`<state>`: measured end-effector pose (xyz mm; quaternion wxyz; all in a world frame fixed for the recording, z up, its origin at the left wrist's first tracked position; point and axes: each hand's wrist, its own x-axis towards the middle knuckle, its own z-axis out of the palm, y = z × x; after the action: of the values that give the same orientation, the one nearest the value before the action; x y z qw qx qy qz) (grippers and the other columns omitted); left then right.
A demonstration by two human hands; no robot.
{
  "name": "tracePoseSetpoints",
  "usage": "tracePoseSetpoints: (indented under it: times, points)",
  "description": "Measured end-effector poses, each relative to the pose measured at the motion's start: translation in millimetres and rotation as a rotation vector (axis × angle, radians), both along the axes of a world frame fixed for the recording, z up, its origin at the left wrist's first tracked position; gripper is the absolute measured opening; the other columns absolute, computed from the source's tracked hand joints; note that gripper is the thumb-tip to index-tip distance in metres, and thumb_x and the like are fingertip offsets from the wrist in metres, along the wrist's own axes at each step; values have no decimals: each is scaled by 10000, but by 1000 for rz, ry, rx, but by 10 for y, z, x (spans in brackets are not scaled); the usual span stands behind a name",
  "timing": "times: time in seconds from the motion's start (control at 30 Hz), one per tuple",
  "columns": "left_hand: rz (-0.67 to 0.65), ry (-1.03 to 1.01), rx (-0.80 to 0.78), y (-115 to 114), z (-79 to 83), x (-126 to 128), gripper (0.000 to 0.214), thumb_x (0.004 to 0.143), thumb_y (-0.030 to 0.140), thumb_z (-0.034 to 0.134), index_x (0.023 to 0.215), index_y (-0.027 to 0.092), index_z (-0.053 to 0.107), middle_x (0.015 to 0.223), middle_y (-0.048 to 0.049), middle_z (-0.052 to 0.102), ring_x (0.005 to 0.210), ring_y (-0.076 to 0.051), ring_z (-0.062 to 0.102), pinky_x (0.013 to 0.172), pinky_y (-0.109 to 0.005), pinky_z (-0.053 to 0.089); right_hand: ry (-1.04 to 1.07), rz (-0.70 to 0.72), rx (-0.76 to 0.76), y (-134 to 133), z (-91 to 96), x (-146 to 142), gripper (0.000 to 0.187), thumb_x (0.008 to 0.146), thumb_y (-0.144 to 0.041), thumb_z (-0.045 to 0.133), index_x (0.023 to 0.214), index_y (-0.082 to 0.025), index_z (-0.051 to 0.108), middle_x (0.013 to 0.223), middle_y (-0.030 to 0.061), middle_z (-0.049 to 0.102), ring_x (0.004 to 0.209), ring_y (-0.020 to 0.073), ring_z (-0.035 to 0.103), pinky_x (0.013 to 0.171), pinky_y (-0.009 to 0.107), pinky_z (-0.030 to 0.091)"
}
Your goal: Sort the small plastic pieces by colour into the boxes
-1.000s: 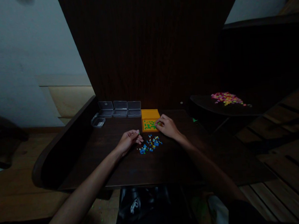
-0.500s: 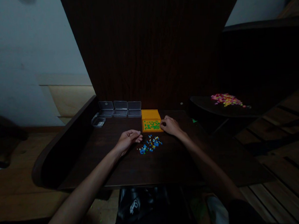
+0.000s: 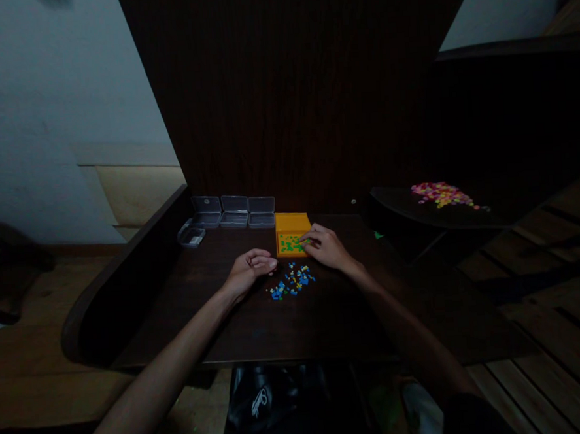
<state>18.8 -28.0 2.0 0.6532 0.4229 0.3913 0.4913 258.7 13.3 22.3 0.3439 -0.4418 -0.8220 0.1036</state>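
My left hand [image 3: 250, 270] is held just left of a pile of tiny building-block pieces [image 3: 298, 279], mostly blue with some yellow, white and green. Its fingers are curled in with the thumb pressed to them; anything in the pinch is too small to see. My right hand [image 3: 326, 246] reaches over the right side of an open yellow box [image 3: 292, 222]. Green pieces [image 3: 289, 244] lie spread across the box's floor. The right fingertips are drawn together at those pieces and hide some of them. Whether a piece sits between them cannot be made out.
Several clear plastic boxes with lids up [image 3: 234, 214] stand along the back panel. A smaller clear case [image 3: 191, 236] lies left of them. On a dark surface at right is a heap of pink and yellow pieces [image 3: 443, 194]. A raised wooden side [image 3: 127, 279] bounds the left.
My right hand has moved left, from the yellow box's right edge to over its green pieces. My left hand's fingers have drawn closer together, nearly in place.
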Motion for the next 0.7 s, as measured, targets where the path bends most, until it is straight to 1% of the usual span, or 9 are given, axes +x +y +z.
tracePoseSetpoints:
  times: [0.07, 0.13, 0.23, 0.43, 0.7]
  points:
    - [16, -5, 16, 4, 1, 4, 483, 473, 177, 906, 847, 120, 604, 748, -34, 728, 655, -129, 670, 670, -260, 535, 56, 141, -15, -100, 11, -128, 162, 821, -214, 607, 910, -169, 734, 819, 37, 563, 683, 131, 528, 599, 241, 437]
    - [24, 0, 49, 4, 13, 6, 477, 470, 133, 892, 850, 121, 603, 742, -29, 727, 661, -123, 668, 697, -257, 535, 88, 252, -20, -201, 14, -249, 171, 827, -243, 630, 945, -176, 734, 848, 45, 566, 722, 139, 542, 607, 243, 450]
    - [21, 25, 111, -11, 48, 8, 469, 465, 127, 879, 841, 129, 599, 713, -9, 714, 637, -110, 654, 696, -249, 531, 113, 345, -42, -313, 8, -377, 200, 851, -273, 633, 1017, -210, 725, 866, 41, 576, 703, 130, 530, 620, 250, 466]
    - [10, 65, 177, -58, 89, 17, 496, 464, 182, 882, 858, 140, 584, 698, 13, 690, 628, -114, 649, 679, -255, 532, 126, 360, 39, -360, -38, -439, 208, 876, -273, 610, 1046, -218, 717, 866, 52, 593, 766, 154, 556, 679, 281, 489]
    - [-33, 81, 209, -49, 34, 7, 516, 484, 185, 887, 894, 148, 574, 705, 4, 701, 638, -124, 645, 699, -284, 522, 88, 394, 85, -392, -30, -436, 190, 906, -272, 564, 986, -207, 724, 833, 51, 595, 743, 150, 571, 667, 280, 484]
